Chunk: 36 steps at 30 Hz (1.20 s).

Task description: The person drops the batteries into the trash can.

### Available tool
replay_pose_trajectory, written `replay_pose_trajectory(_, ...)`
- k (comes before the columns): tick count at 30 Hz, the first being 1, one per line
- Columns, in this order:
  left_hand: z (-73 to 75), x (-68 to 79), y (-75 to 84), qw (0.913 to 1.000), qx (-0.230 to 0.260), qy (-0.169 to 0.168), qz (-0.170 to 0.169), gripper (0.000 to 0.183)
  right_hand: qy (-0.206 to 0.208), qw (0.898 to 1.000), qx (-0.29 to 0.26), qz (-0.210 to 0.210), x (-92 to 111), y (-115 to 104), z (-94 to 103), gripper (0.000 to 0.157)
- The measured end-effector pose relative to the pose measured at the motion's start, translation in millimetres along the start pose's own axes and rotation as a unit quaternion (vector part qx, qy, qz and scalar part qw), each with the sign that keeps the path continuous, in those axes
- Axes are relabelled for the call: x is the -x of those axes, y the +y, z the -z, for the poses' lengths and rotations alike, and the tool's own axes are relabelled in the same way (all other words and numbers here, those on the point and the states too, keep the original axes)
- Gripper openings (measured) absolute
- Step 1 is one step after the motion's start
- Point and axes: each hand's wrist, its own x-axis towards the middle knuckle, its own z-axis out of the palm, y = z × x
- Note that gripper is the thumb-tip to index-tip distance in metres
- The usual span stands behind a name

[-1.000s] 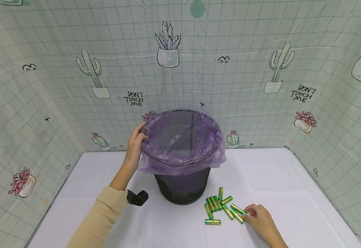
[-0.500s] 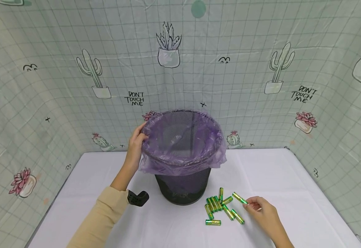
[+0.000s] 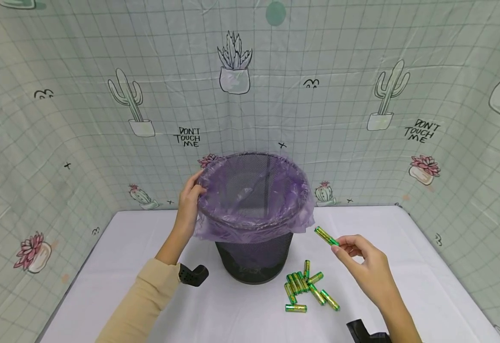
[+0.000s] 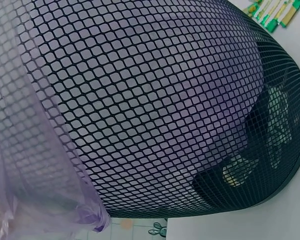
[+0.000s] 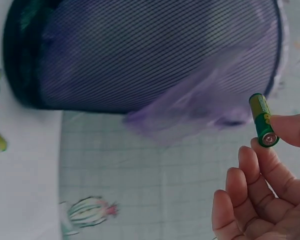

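Note:
A black mesh wastebasket (image 3: 251, 271) stands upright on the white-covered table, lined with a purple plastic bag (image 3: 241, 234) folded over its rim. My left hand (image 3: 187, 202) holds that rim on the left side, with the thumb inside and the other fingers mostly hidden behind it. Raised to the right of the wastebasket, my right hand (image 3: 366, 267) pinches a green and gold battery (image 3: 326, 236) between thumb and index finger. The right wrist view shows one flat end of this battery (image 5: 263, 120) facing the camera. Several matching batteries (image 3: 299, 282) lie loose at the wastebasket's front right.
Behind the table (image 3: 382, 233) hangs a checked cloth (image 3: 284, 114) printed with cacti, and it runs down both sides too. Black wrist mounts (image 3: 195, 275) show at both forearms. Through the mesh, in the left wrist view, something shiny (image 4: 239, 170) shows at the wastebasket's bottom.
My right hand has picked one battery out of the loose group and lifted it up beside the wastebasket. The left hand keeps its hold on the rim.

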Motion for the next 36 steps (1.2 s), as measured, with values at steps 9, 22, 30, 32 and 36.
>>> replay_pose_trajectory(9,1.3,1.7,0.3,1.0,0.0,0.002,0.007,0.057,0.008,0.995,-0.035,0.096,-22,-47,7.7,0.009)
replay_pose_trajectory(22,1.7,0.8,4.5,0.9999,-0.016,0.001,0.007,0.056,-0.014,0.986,-0.015,0.164,-51,-78,-6.1,0.006)
replay_pose_trajectory(30,-3.0,6.5,6.4,1.0,-0.008,0.006,-0.001,0.054,-0.062,0.982,-0.007,0.179,-58,-86,-16.0,0.007)
replay_pose_trajectory(32,-4.7,8.4,6.6,1.0,-0.004,0.004,-0.004,0.054,-0.068,0.98,-0.003,0.186,-58,-87,-17.9,0.007)
replay_pose_trajectory(36,-7.1,11.8,5.9,0.9999,0.003,0.0,-0.01,0.054,-0.074,0.978,0.01,0.196,-58,-88,-20.8,0.006)
